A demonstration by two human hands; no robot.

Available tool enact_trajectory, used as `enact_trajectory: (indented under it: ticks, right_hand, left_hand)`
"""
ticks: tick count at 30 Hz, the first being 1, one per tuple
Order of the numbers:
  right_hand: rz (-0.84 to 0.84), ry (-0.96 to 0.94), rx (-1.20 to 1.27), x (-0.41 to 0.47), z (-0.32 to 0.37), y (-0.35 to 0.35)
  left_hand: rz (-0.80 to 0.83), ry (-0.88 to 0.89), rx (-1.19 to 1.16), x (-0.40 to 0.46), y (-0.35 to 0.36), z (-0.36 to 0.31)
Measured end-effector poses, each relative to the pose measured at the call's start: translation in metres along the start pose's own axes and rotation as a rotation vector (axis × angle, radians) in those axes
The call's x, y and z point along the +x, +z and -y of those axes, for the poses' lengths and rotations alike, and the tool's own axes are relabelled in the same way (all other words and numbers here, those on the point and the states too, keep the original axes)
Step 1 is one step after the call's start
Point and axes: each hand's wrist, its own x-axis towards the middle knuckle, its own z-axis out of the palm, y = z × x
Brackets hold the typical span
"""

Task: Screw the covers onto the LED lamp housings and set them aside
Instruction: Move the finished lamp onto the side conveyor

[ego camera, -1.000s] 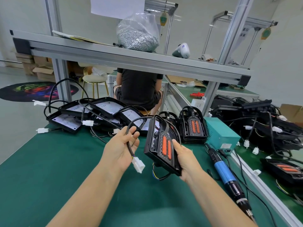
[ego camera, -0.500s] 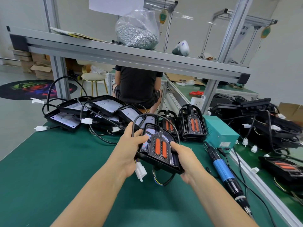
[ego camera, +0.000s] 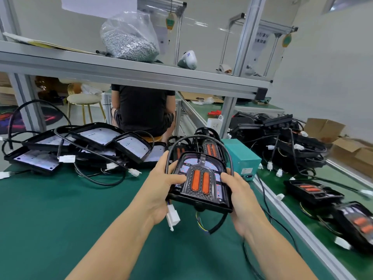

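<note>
Lamp (ego camera: 201,180): black housing, clear cover, two orange strips; rounded end toward frame top, long axis vertical; left hand (ego camera: 161,186) and right hand (ego camera: 240,195) grip its sides above counter (ego camera: 60,209).

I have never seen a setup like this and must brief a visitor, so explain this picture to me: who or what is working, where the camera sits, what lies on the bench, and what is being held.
There is no machine at work here, only a person with two bare hands. The single picture comes from a camera worn on that person's head, looking forward and down.

The left hand and the right hand grip the two sides of a black lamp with orange strips under a clear cover. Its cable loops over the top, and a white plug hangs below the left hand.

On the green bench, to the left, lie open lamp housings with tangled cables. Behind the held lamp stand more lamps, beside a teal box. A bag of screws sits on the shelf above. Another person sits beyond the bench, back turned.
</note>
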Motion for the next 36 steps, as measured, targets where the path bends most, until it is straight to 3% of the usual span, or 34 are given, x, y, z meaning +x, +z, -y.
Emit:
enact_trajectory:
  ticks: [9,27,36]
  right_hand:
    - [-0.169,-0.059,-0.034,-0.018,0.024,-0.066]
    - [-0.664,-0.041,-0.092,-0.055,0.045,-0.224]
    - [-0.804,-0.056,-0.029,-0.030,0.057,-0.282]
  left_hand:
    - [0.197,-0.061,0.050,0.019,0.064,0.025]
    - [0.454,-0.268,0.094,0.062,0.223,0.117]
    - [0.479,-0.368,0.158,0.097,0.288,0.136]
